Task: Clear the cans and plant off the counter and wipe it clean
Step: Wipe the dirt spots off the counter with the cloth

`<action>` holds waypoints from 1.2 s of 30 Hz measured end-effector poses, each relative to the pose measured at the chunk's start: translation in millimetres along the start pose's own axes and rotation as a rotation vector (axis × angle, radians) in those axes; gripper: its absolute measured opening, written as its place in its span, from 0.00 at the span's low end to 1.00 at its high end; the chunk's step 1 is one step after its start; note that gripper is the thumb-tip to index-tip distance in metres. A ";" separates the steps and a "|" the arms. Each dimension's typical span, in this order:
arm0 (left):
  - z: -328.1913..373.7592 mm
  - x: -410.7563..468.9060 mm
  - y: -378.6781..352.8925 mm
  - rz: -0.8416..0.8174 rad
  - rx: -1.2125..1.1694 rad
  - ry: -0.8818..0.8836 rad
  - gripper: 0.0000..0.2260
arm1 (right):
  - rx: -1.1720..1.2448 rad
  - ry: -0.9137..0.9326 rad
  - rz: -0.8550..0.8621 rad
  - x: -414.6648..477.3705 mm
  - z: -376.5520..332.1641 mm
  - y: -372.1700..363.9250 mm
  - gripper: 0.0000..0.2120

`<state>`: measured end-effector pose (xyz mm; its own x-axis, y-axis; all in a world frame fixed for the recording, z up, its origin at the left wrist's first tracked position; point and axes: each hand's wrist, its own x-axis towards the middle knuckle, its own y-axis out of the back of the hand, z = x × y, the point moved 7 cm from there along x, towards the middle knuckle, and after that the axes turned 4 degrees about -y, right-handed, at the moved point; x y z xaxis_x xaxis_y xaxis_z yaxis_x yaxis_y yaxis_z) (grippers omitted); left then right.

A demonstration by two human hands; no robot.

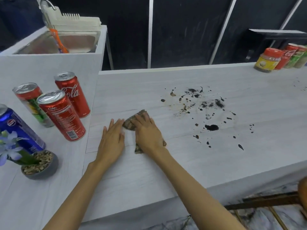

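From the head camera, the right hand [147, 131] lay flat, palm pressing a mottled brown cleaning cloth [132, 124] onto the pale wood-grain counter [166, 171] at frame centre. The left hand [113, 138] rested beside it, fingers together and flat, its fingertips touching the cloth's edge and gripping nothing.

The dark scattered soil and brown stains [207, 108] spread right of centre, well apart from the cloth and not yet wiped. The likely trouble was smearing: a cloth already soiled, dragged across wet spots, could streak them wider, or push loose grains over the near edge to the floor.

At frame left, on the adjoining white surface, stood two red cola cans [66, 113], a red can with green print [33, 103], a blue cola can [18, 130] and a small grey pot of purple flowers [39, 165], apparently already cleared away. At upper right, a yellow jar with a red lid [268, 61] and more cans [292, 55] stood on the counter's far end, which could block a full wipe there. More specks [299, 83] lay near them.
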<state>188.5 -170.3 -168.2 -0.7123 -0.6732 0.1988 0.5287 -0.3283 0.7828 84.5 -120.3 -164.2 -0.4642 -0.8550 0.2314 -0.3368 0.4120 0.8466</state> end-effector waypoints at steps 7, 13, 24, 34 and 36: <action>17.2 0.1 -19.3 -0.103 0.097 -0.039 0.23 | 0.004 -0.106 0.074 12.6 45.2 24.5 0.19; 45.4 2.7 -27.0 -0.166 0.092 -0.087 0.24 | 0.244 -0.394 0.149 15.8 126.6 99.2 0.18; 97.8 -9.0 -64.4 -0.288 0.130 -0.209 0.24 | 0.256 -0.738 0.484 -155.9 209.4 180.6 0.18; 117.2 -3.3 -85.2 -0.249 0.078 -0.226 0.23 | -0.173 -0.810 0.233 -118.5 168.3 121.9 0.26; 115.5 -1.8 -86.0 -0.249 0.068 -0.216 0.23 | -0.093 -0.730 0.252 -95.1 149.7 109.4 0.25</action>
<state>91.1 -64.3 -167.7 -0.9010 -0.4192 0.1115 0.2993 -0.4146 0.8594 -30.8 53.3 -165.4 -0.9506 -0.3012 0.0752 -0.0943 0.5109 0.8545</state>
